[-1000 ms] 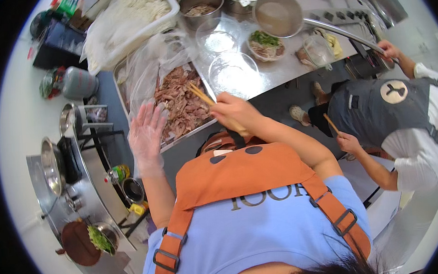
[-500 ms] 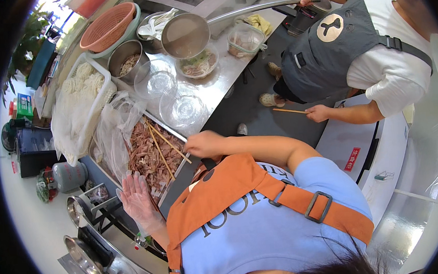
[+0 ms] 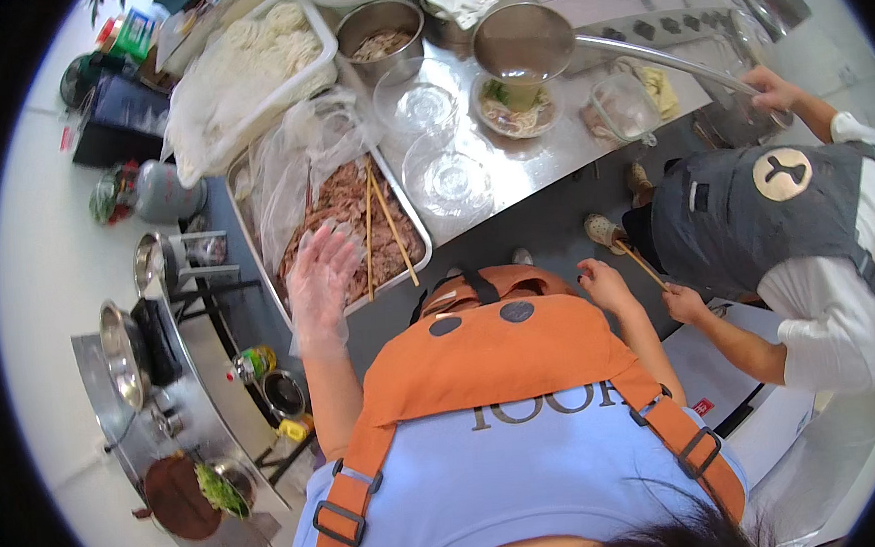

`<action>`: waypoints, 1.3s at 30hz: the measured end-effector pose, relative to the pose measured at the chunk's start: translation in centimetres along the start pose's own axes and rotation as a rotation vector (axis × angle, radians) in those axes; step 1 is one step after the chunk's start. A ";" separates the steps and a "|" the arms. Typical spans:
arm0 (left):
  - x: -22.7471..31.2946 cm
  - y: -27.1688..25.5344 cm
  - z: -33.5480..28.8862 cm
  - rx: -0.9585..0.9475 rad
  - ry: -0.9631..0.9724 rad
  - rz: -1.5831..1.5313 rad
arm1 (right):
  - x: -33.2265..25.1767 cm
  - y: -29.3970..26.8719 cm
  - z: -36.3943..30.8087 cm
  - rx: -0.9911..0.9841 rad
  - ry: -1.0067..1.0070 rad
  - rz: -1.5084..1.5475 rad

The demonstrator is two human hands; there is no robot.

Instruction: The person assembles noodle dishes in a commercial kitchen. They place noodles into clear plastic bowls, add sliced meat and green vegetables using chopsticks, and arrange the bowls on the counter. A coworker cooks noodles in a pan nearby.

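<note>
My left hand (image 3: 326, 277), in a clear plastic glove, is raised by the near left part of a metal tray (image 3: 421, 236) of sliced cooked meat (image 3: 338, 201). Its fingers are stretched and hold nothing. A pair of long wooden chopsticks (image 3: 388, 221) lies across the meat and the tray's near rim. To the right of my orange apron, my bare right hand (image 3: 606, 285) is off the tray, fingers apart, near a co-worker's hand (image 3: 686, 304). Clear plastic film (image 3: 303, 166) covers the tray's far left part.
A co-worker in a dark apron (image 3: 744, 210) tilts a large ladle (image 3: 524, 43), pouring liquid into a clear bowl of noodles (image 3: 516, 110). Empty clear bowls (image 3: 449, 178) stand beside the tray. Behind it are a white basket of noodles (image 3: 317, 68) and a metal pot (image 3: 380, 38).
My right hand has let go of the tray's rim and moved right. The view has turned, and my left hand stays open. The co-worker's ladle now pours liquid into the bowl.
</note>
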State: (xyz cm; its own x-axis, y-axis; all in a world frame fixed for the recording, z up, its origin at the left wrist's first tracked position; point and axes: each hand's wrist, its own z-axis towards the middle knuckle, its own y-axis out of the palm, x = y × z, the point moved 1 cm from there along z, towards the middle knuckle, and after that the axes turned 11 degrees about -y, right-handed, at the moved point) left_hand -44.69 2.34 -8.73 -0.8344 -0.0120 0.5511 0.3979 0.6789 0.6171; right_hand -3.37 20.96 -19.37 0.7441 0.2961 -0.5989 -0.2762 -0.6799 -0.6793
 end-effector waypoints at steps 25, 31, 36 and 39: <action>-20.4 10.4 6.1 -0.175 -0.596 0.829 | 12.5 10.4 8.3 0.022 0.207 0.342; -33.3 -1.0 16.7 -0.035 -0.361 1.474 | 16.7 10.0 13.4 0.143 0.138 0.116; -36.4 -10.6 28.6 -0.021 0.448 2.173 | 20.1 12.8 20.6 0.192 0.089 0.140; -36.2 -11.4 32.6 0.245 0.569 2.153 | 22.3 15.1 26.8 0.232 -0.057 0.065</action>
State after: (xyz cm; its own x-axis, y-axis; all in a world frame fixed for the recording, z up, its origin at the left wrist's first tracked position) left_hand -31.44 18.94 -54.02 0.8305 0.5280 0.1775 0.2020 0.0116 -0.9793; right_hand -7.24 35.23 -54.39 0.6867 0.2983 -0.6629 -0.4597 -0.5283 -0.7139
